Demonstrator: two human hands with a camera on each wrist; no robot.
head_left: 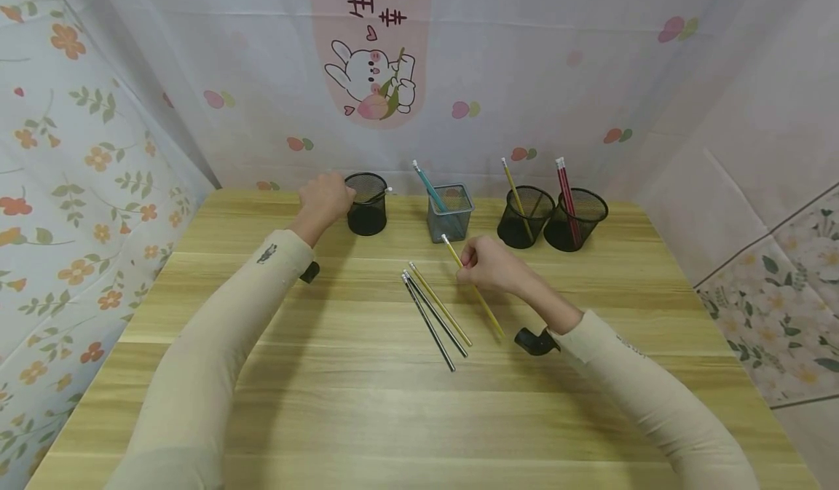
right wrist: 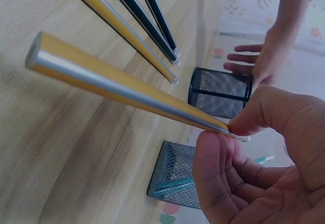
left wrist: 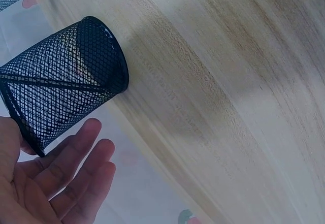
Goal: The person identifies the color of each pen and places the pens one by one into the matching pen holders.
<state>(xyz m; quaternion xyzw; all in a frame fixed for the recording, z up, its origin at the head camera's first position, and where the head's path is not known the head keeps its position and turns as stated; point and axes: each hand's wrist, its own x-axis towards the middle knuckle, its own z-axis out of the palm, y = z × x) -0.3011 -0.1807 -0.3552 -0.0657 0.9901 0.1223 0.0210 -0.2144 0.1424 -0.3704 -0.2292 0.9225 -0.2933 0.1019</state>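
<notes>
Right fingers pinch my slanting pencil, eraser toward the box of teal pencils; left fingers grip a cup.

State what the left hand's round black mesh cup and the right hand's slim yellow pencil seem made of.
Round black mesh cup: probably painted metal wire, judging by its fine, open grid. Slim yellow pencil: apparently glossy, given its pale streak; perhaps painted wood, core unclear.

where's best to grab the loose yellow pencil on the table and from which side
Probably mid-shaft, pinched from above and slightly from the right: the loose yellow pencil is thin and lies flat, with two black pencils close along its left. The right hand holds another yellow pencil over on that freer side.
</notes>
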